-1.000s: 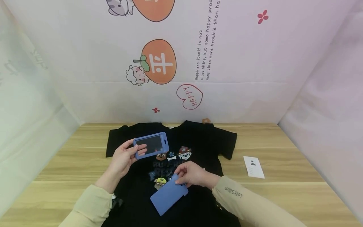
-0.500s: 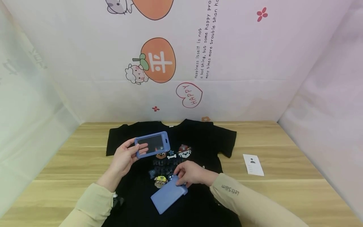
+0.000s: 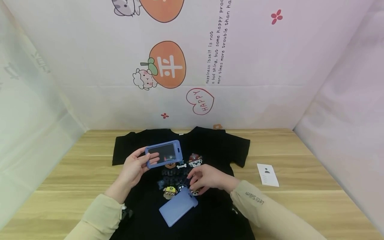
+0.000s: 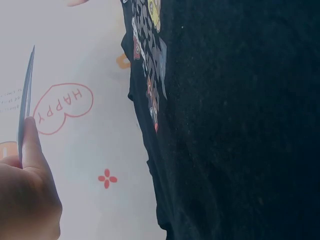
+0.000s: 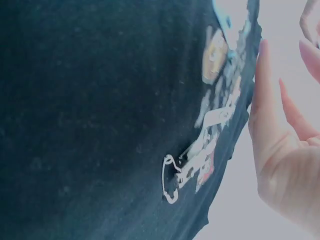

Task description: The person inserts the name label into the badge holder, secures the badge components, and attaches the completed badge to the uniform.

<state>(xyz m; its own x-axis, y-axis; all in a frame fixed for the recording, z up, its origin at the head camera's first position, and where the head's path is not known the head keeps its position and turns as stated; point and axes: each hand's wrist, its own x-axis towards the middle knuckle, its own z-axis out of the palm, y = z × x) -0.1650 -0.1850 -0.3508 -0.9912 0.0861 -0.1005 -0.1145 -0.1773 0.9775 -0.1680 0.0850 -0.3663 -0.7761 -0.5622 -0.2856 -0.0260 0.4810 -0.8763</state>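
My left hand (image 3: pixel 135 168) pinches a blue badge holder frame (image 3: pixel 166 151) with a clear window, thumb in front and fingers visible through the window. The left wrist view shows the frame edge-on. Below and right of it, a flat blue badge holder cover (image 3: pixel 178 207) with a slot near one end lies slanted on the black T-shirt (image 3: pixel 216 146). My right hand (image 3: pixel 208 178) hovers just above the cover's slotted end, fingers loosely bent and holding nothing. In the right wrist view, the right hand's fingers (image 5: pixel 265 95) point away from the shirt.
A white card (image 3: pixel 268 175) with a person icon lies on the wooden table (image 3: pixel 300 200) to the right. Cartoon dog prints (image 3: pixel 170 192) cover the shirt's middle. A pale safety-pin shape (image 5: pixel 170 177) shows on the shirt. White printed cloth (image 3: pixel 255 60) rises behind the table.
My right hand has let go of the blue cover and lifted slightly up and right; the cover stays on the shirt. My left hand with the frame has shifted a little to the right.
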